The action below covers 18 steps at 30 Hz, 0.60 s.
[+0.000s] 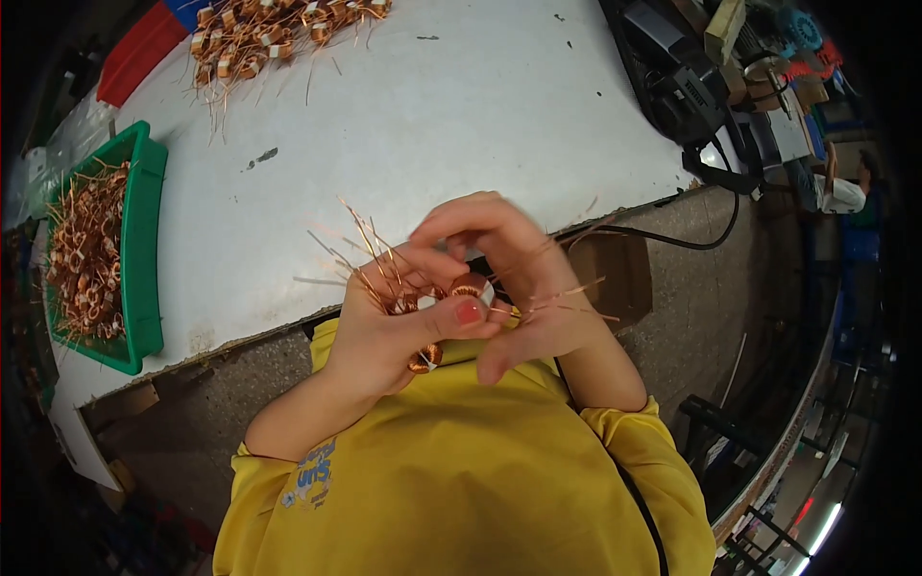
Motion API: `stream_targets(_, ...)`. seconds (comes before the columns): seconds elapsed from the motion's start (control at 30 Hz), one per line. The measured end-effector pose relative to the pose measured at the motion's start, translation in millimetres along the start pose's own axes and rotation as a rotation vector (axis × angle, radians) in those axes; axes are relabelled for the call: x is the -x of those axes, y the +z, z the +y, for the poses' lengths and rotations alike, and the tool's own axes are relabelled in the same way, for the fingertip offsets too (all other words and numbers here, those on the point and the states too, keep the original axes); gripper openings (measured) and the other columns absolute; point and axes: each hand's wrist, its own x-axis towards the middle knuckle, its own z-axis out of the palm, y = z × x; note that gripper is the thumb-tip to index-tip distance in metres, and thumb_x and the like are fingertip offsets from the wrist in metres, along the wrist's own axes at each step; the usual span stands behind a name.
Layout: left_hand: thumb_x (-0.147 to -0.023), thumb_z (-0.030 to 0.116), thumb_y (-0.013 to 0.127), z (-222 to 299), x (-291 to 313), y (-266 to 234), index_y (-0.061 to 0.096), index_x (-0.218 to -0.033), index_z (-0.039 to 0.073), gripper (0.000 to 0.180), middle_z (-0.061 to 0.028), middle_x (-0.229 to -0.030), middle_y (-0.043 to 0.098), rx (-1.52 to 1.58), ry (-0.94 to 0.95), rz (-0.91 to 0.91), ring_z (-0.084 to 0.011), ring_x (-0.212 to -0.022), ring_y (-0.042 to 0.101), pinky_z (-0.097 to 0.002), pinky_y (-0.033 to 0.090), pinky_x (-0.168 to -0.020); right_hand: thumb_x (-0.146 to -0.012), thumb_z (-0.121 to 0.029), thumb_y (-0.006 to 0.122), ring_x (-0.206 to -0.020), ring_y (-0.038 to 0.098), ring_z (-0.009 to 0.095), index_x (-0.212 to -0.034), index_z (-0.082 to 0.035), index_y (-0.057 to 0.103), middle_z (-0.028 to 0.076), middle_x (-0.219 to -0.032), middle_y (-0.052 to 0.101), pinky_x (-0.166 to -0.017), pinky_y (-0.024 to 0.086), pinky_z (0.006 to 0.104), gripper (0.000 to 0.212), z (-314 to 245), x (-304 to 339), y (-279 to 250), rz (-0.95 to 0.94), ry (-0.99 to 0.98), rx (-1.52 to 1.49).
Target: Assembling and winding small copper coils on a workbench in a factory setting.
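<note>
My left hand [384, 322] is closed around several copper-wound ring coils. One coil [471, 288] with a white band shows at the left thumb tip, and another coil [425, 358] pokes out below the palm. Long bare copper leads [365, 230] fan up and leftward out of this hand. My right hand [538, 278] arches over the coil at the thumb, its fingers curved and its thumb standing apart. Motion blurs it a little, and thin leads cross in front of its palm. Whether its fingertips touch the coil is hidden.
A green tray [146, 250] full of similar coils stands on the white table [384, 125] at left. More loose coils [279, 38] lie at the far left by a red bin [139, 58]. Black equipment [682, 86] with a cable sits far right; a cardboard box [615, 278] is below the edge.
</note>
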Motion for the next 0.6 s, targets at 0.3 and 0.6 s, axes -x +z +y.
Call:
stream_targets(0.3,-0.068,-0.013,0.065,-10,7,-14,0.056,-0.077,0.003,0.02,-0.01,-0.081,0.062,-0.557,0.408,-0.149,-0.0117,-0.068,0.057,-0.0156,0.042,-0.056,-0.086,-0.018,0.047,-0.057,0.046,0.015,-0.097,-0.001,0.058,0.003,-0.068,0.056,-0.057,0.039,0.0232,0.023,-18,1,-5,-0.202,-0.085,0.657)
stream_targets(0.6,-0.067,-0.016,0.063,-24,23,-4,0.053,-0.08,0.003,0.025,-0.0098,-0.081,0.057,-0.17,-0.001,-0.253,-0.0194,-0.073,0.062,-0.0232,0.051,-0.063,-0.085,-0.012,0.048,-0.04,0.037,0.013,-0.085,-0.004,0.059,0.002,-0.065,0.057,-0.039,0.031,0.0213,0.014,-44,29,-8,-0.174,0.095,0.427)
